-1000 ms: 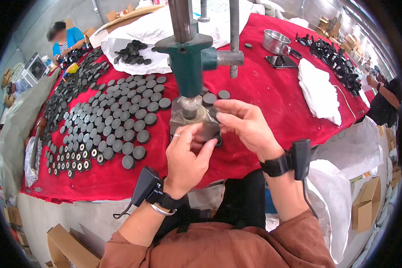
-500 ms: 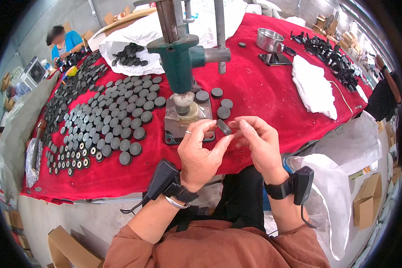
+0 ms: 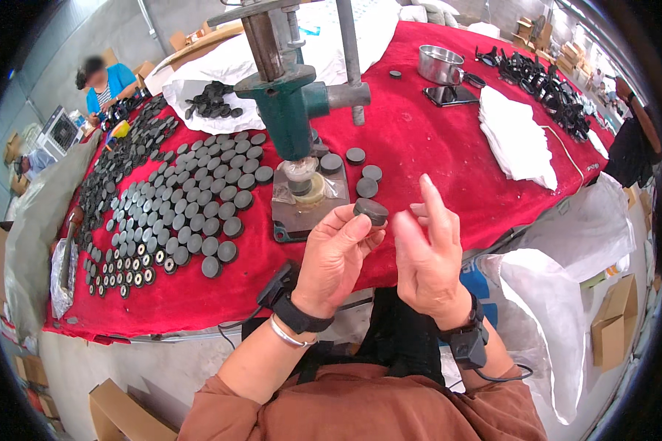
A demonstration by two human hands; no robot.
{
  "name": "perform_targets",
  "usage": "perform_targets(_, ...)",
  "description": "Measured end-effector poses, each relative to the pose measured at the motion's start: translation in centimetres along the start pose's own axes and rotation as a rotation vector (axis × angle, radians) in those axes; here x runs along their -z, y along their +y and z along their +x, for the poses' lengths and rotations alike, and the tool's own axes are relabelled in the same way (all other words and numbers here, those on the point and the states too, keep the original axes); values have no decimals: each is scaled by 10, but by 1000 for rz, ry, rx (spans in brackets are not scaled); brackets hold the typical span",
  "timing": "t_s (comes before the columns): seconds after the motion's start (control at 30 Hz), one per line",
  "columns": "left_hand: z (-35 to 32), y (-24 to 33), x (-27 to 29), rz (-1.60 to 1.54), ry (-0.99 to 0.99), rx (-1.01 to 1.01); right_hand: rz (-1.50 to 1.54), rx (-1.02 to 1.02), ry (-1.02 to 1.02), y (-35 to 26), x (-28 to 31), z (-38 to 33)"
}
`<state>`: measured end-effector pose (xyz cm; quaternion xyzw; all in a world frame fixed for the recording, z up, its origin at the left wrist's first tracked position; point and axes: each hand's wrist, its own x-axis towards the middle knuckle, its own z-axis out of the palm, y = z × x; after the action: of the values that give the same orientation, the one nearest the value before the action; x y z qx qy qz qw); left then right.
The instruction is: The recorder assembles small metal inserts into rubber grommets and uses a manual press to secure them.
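Observation:
My left hand (image 3: 336,253) pinches a round dark grey cap (image 3: 371,211) between thumb and fingers, in front of the press. Just right of it, my right hand (image 3: 432,257) is raised with its fingers apart, partly smeared by motion, and holds nothing. The green hand press (image 3: 290,117) stands beyond my hands on a metal base plate (image 3: 290,217). Under its ram, a grey piece rests by a cream-coloured ring (image 3: 315,189). Several loose grey caps (image 3: 367,188) lie on the red cloth right of the press.
Many grey caps (image 3: 187,206) cover the red cloth (image 3: 419,140) at left, some showing pale ring centres. At right are a white cloth (image 3: 511,140), a phone (image 3: 450,95), a metal cup (image 3: 440,65) and black parts (image 3: 548,88). A person in blue (image 3: 114,84) sits far left.
My right hand has opened and its fingers have lifted away from the cap. My left hand has turned the cap so that its flat face shows upward.

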<state>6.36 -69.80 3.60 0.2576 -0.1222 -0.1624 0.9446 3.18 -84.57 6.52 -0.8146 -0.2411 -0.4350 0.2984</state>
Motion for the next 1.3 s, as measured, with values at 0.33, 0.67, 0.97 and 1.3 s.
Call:
perform_targets(0.33, -2, 4, 10, 60, -13, -46, -585, -111, -169, 39, 11, -35)
perform_targets(0.67, -4, 10, 8, -6, 38, -14, -610, -89, -237, 21, -7, -16)
perform_targets(0.97, -6, 9, 7, -45, 50, 5, -548, -110, -193, 17, -4, -19)
perform_targets(1.3, -9, 7, 3, 4, 94, 4, -364, 3, -42, -10, -9, 1)
